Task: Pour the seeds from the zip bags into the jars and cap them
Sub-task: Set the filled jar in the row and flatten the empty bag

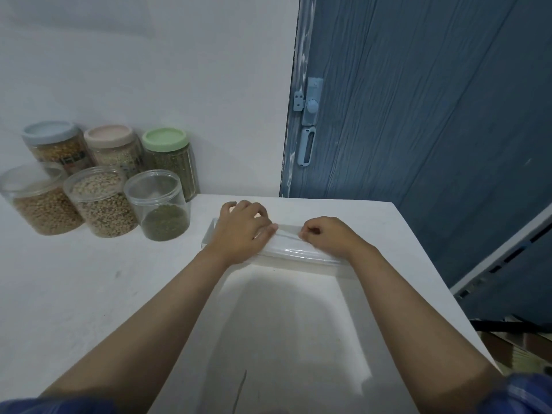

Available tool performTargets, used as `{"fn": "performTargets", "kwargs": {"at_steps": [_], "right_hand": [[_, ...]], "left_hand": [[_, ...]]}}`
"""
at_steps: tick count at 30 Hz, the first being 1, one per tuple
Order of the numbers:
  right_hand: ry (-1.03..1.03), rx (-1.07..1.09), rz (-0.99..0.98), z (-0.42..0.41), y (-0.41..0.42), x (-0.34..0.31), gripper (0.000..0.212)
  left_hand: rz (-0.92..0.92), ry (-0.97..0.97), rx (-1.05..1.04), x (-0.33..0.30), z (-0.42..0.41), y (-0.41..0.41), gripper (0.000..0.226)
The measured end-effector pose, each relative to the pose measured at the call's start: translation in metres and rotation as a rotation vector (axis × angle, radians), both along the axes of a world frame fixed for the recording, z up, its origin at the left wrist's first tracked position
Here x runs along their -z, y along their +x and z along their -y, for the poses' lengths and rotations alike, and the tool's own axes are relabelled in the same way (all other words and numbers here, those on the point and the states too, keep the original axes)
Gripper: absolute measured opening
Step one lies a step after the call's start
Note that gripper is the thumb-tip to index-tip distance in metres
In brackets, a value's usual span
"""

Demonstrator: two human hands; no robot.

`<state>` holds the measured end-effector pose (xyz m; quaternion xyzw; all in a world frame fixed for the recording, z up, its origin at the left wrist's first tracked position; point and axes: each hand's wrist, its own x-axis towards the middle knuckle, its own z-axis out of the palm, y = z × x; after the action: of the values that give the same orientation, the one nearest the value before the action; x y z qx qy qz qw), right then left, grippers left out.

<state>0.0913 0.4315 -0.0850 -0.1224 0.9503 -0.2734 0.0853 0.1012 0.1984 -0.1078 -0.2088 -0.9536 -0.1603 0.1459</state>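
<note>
Dim, bluish, soft light; wide-angle edges bend.

No text, brand or number can be read anywhere. The only lettering sits on a dark label band on the blue-lidded jar at about ten o'clock (pale blocky marks, too blurred to make out), and a similar dark patch shows on the pink-lidded jar just beside it, equally illegible.

Blue sleeves, bare forearms.
</note>
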Motion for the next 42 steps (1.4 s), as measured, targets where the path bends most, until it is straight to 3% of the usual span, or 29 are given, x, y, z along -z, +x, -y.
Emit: {"fn": "performTargets", "kwargs": {"at_steps": [5,10,12,15,18,23,28,33,36,39,42], "right_hand": [[0.072,0.025,0.029,0.003,0.0,-0.005,0.048],[0.189,-0.001,-0.108,0.001,0.031,-0.009,0.05],[0.177,-0.004,-0.129,-0.012,0.036,-0.003,0.052],[0.255,-0.011,-0.154,-0.027,0.039,0.005,0.059],[0.036,0.077,-0.228,-0.03,0.039,0.012,0.039],[-0.006,0.154,-0.256,-0.025,0.036,0.01,0.031],[0.127,0.244,-0.181,-0.019,0.029,0.006,0.056],[0.24,0.382,-0.082,-0.002,0.021,0.002,0.055],[0.114,0.409,-0.086,-0.006,0.023,0.003,0.042],[-0.149,0.405,-0.105,-0.017,0.031,0.003,0.025],[-0.326,0.345,-0.015,-0.035,0.038,0.005,0.017]], "left_hand": [[0.095,-0.131,-0.027,0.006,0.005,0.008,0.079],[0.154,-0.082,-0.031,0.001,0.005,-0.008,0.078],[0.161,-0.051,-0.047,0.003,0.004,-0.009,0.073],[0.19,0.043,-0.093,0.003,0.002,-0.008,0.046],[0.249,0.182,-0.113,0.005,0.005,-0.009,0.042],[0.146,0.163,-0.106,0.006,0.008,-0.005,0.043],[0.03,0.195,-0.086,0.017,0.015,-0.004,0.049],[-0.122,0.206,-0.119,0.031,0.017,0.001,0.045],[-0.116,0.178,-0.147,0.033,0.02,0.008,0.045],[-0.091,0.167,-0.135,0.033,0.021,0.013,0.043],[-0.009,0.156,-0.164,0.031,0.022,0.011,0.052]]}}
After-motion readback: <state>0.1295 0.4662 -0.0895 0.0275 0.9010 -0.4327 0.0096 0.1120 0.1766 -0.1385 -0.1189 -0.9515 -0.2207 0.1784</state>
